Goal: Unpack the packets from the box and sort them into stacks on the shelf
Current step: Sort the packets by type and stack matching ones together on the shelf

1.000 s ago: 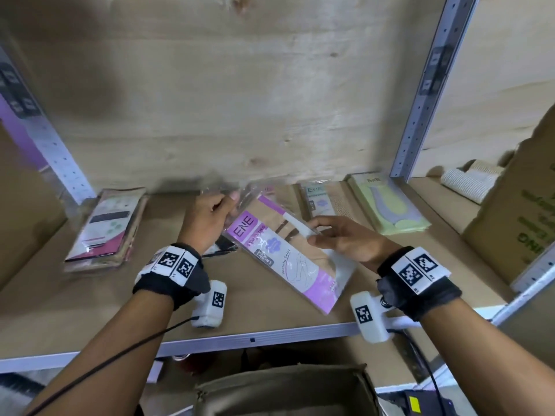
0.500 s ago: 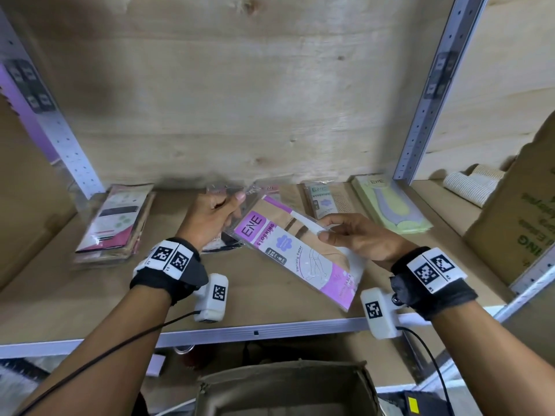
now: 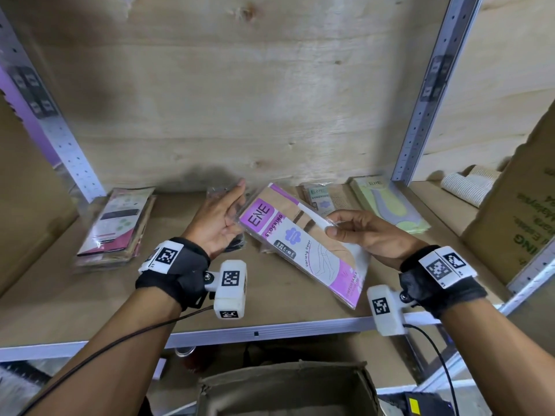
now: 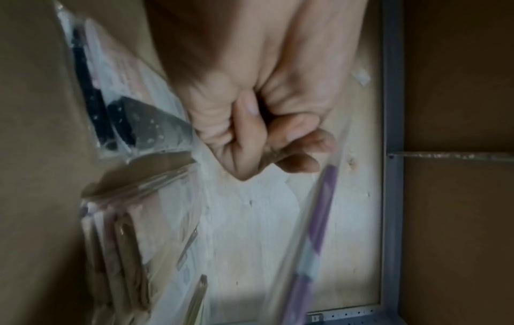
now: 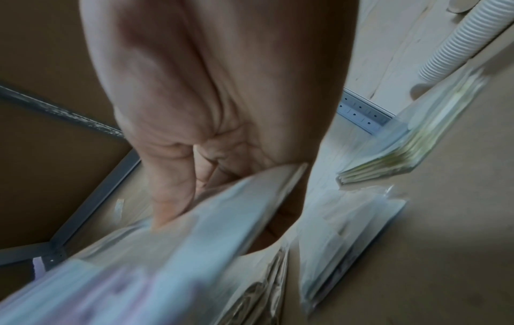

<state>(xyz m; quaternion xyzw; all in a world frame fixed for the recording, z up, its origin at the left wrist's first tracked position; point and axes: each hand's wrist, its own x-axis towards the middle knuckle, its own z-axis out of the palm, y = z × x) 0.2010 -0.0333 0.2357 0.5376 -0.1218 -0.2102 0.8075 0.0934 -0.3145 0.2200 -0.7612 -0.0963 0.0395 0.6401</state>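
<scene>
Landmark: the shelf (image 3: 150, 298), a brown board with a pale metal front edge; all places below are given relative to it.
Right hand: the right hand (image 3: 365, 235) is pinching the purple stocking packet (image 3: 303, 244) at its right long edge, thumb on top and fingers curled beneath, and is holding it tilted above the middle of the shelf.
Left hand: the left hand (image 3: 217, 223) is gripping a clear packet with dark contents (image 3: 232, 193) just left of the purple one, over the middle of the shelf; in the left wrist view the fingers are curling into the palm around the plastic film.
Stacks: a pink-and-dark stack (image 3: 115, 226) is lying at the left end of the shelf; a small teal packet stack (image 3: 319, 196) is sitting toward the back right; a pale green stack (image 3: 390, 205) is lying at the right end beside the upright post (image 3: 426, 94).
Box: the open box (image 3: 288, 391) is standing below the front edge of the shelf; its contents are not visible.
Step in hand (judgement): separating two unlike packets, then assigning each to a stack.
Technique (judgement): reading the printed face before lowering; the purple packet is not matching any visible stack, so starting a new one on bare board in the middle looks right.
Technique, continued: laying it flat, edges squared to the shelf front, clear of neighbouring stacks.
Risk (judgement): the film is slippery; an edge pinch may be letting the packet swing or slide.
</scene>
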